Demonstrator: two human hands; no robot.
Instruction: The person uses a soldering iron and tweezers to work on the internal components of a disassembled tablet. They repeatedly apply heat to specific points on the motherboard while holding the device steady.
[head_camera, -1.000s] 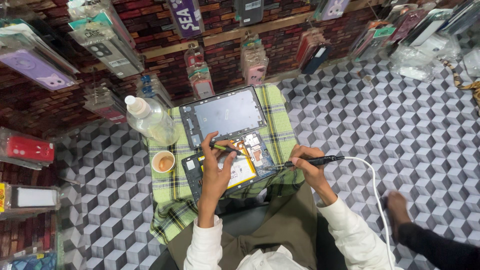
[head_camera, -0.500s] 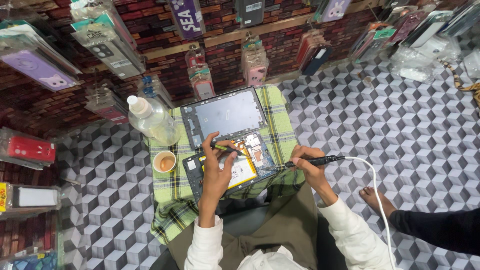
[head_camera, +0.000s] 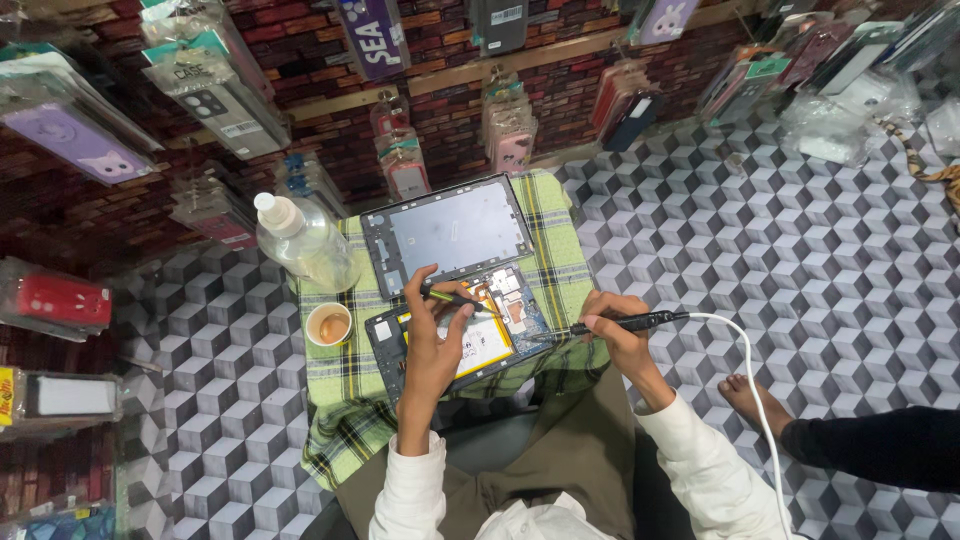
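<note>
An opened tablet body (head_camera: 500, 305) with its circuit board and yellowish battery exposed lies on a green checked cloth (head_camera: 355, 375). My left hand (head_camera: 432, 345) rests on the battery and pinches thin tweezers (head_camera: 455, 298) whose tips point at the board. My right hand (head_camera: 620, 345) grips a black soldering iron (head_camera: 625, 322) by its handle, tip aimed left at the board's right edge. A white cord (head_camera: 750, 380) runs from the iron down past my right arm. The removed grey back panel (head_camera: 447, 232) lies just beyond the tablet body.
A clear plastic bottle with a white cap (head_camera: 300, 240) and a small cup of brown drink (head_camera: 329, 325) stand at the cloth's left. Packaged phone cases hang on the brick wall (head_camera: 215, 95). Another person's bare foot (head_camera: 745, 400) and dark-clad leg lie at the right on the cube-patterned floor.
Another person's foot and dark-clad leg at the lower right have shifted a little. My hands, the tweezers and the soldering iron stay where they were.
</note>
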